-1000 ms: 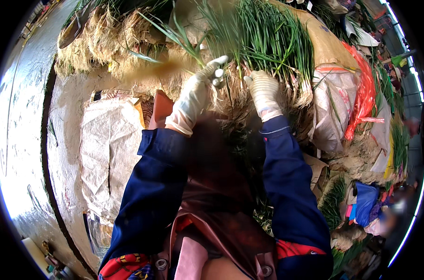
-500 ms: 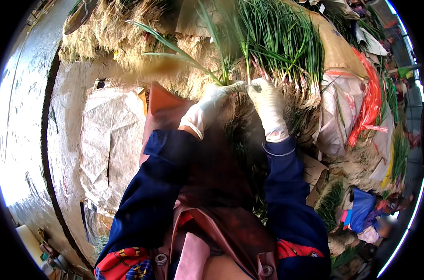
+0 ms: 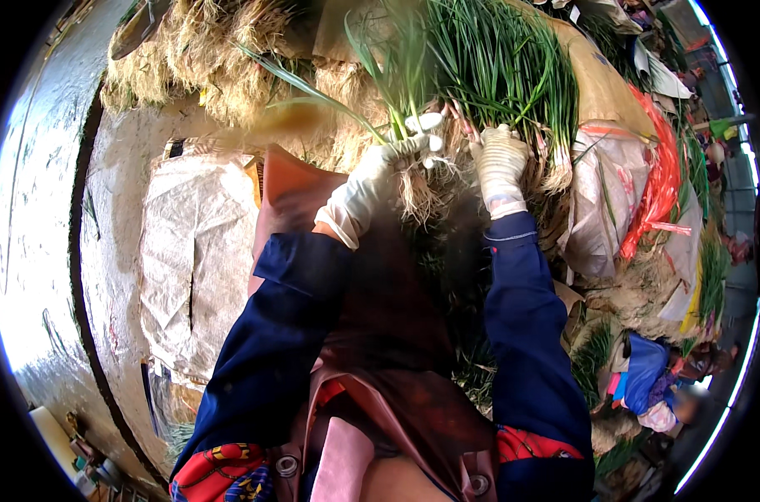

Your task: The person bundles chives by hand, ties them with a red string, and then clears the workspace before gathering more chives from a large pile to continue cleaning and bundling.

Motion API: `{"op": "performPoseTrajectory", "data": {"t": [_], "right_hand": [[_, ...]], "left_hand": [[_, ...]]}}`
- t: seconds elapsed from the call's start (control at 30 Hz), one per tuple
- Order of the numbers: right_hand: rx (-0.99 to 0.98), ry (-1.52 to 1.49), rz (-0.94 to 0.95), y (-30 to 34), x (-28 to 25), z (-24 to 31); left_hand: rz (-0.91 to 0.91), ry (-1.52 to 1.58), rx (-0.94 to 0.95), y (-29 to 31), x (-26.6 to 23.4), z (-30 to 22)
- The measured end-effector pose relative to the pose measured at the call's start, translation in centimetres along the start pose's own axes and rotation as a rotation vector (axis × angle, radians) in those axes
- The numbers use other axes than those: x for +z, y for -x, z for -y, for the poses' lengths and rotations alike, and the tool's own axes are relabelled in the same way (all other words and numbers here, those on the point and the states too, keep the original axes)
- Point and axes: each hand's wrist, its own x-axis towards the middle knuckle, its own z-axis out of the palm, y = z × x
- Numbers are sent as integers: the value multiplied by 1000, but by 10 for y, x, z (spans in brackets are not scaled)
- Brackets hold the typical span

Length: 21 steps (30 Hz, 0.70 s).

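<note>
My left hand (image 3: 380,171), in a white glove, is closed around a few spring onions (image 3: 401,125). Their green leaves point up and away, and pale bulbs and stringy roots (image 3: 418,192) hang below the fingers. My gloved right hand (image 3: 501,161) is at the near edge of a big pile of spring onions (image 3: 505,63). Its fingers curl in around the lower stems there, and the fingertips are partly hidden. More white and reddish stem ends (image 3: 556,163) with roots show just right of that hand.
Bundles with dry, straw-coloured roots (image 3: 187,67) lie at the far left. A white woven sack (image 3: 200,259) is spread on the left. Right of the pile are a whitish sack (image 3: 602,209) and red plastic strands (image 3: 666,180). A dark red apron (image 3: 380,293) covers my lap.
My hands were close together at the stems. The right has moved right to the pile, while the left has turned, showing the roots hanging from its spring onions.
</note>
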Motion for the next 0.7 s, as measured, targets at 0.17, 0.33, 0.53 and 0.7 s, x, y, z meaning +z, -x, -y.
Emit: {"op": "performPoseTrajectory", "data": {"t": [0.17,0.33,0.53,0.7], "right_hand": [[84,-297,17,-9,-20,-18],[-124,285,69,-12,-17,9],[397,-1374,231,-78,-22,-92],[303,-1678,361,-41,-58,-49]], "left_hand": [[-46,-94,54,-8,-16,13],[-121,20,-13,-16,-21,24],[-240,25,-27,-18,-9,18],[-202,-85,-77,-8,-21,10]]}}
